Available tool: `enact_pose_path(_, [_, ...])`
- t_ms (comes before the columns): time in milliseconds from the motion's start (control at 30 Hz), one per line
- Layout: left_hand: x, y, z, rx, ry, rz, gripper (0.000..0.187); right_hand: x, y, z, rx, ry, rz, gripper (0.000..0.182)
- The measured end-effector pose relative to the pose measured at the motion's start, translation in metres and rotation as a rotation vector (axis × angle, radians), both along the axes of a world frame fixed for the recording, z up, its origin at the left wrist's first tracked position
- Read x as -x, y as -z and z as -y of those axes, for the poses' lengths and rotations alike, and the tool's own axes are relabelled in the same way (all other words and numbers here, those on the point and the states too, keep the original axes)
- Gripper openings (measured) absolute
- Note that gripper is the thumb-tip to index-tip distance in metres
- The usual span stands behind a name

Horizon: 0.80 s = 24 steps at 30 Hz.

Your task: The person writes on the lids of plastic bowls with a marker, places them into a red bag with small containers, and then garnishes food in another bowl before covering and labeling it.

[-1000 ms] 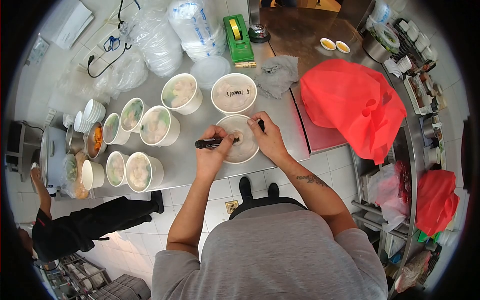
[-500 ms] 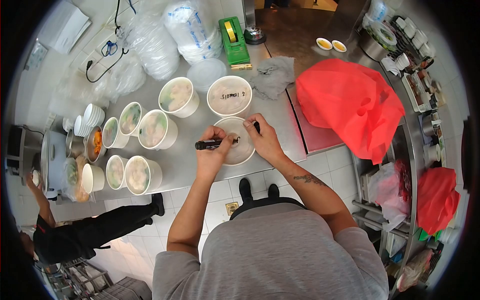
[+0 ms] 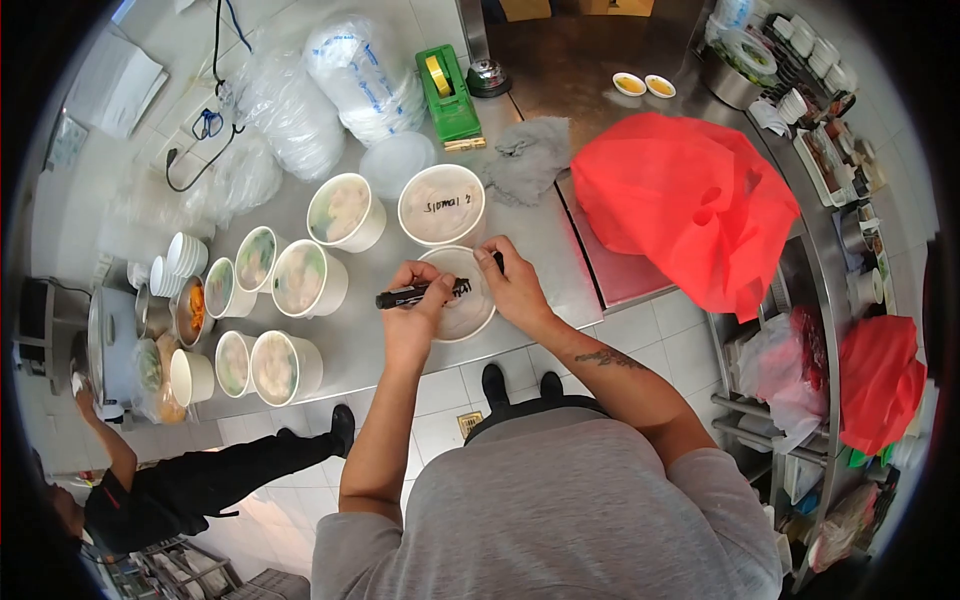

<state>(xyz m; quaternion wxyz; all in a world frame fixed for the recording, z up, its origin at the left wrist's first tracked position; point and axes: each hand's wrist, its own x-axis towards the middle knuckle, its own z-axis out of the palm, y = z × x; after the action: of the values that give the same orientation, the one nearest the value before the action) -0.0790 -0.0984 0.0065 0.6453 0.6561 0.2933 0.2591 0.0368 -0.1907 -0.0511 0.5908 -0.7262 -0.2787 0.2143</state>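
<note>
My left hand (image 3: pixel 412 300) grips a black marker (image 3: pixel 398 299), its tip on the clear lid of a white tub (image 3: pixel 462 328). Black strokes show on this lid, partly behind my fingers. My right hand (image 3: pixel 516 290) steadies the tub's right rim, a black marker cap (image 3: pixel 498 262) pinched in its fingers. Just beyond stands a second lidded tub (image 3: pixel 442 205) with black handwriting on its lid. Several more lidded tubs (image 3: pixel 310 278), with pale and green food inside, stand to the left.
A red bag (image 3: pixel 685 210) lies right of the tubs, near a grey cloth (image 3: pixel 530 160). Behind are a green tape dispenser (image 3: pixel 450 100), a service bell (image 3: pixel 488 78) and plastic-wrapped lids (image 3: pixel 365 75). Another person in black (image 3: pixel 190 490) stands at the left.
More black strokes are on the near lid, and the marker tip has moved slightly across it. The whole view has shifted a little. My right hand still holds the cap at the rim.
</note>
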Motion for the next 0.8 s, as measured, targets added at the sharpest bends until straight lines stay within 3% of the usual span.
enact_pose_path(167, [-0.018, 0.004, 0.012, 0.032, -0.077, 0.036, 0.014, 0.001, 0.008, -0.001, -0.044, 0.048, 0.014, 0.025])
enact_pose_path(267, [-0.019, 0.008, 0.014, -0.110, -0.047, -0.027, 0.014, -0.001, 0.006, 0.001, -0.021, 0.033, 0.030, 0.026])
enact_pose_path(467, [-0.020, 0.011, 0.013, -0.130, -0.038, -0.004, 0.014, -0.001, 0.003, 0.001, -0.030, 0.038, 0.017, 0.026])
enact_pose_path(667, [-0.016, 0.015, 0.010, -0.094, 0.035, 0.003, 0.011, -0.019, -0.002, 0.002, -0.035, -0.120, 0.036, 0.025])
enact_pose_path(800, [-0.006, -0.008, -0.003, 0.007, -0.008, 0.053, 0.010, -0.038, -0.016, 0.010, 0.283, -0.281, 0.484, 0.021])
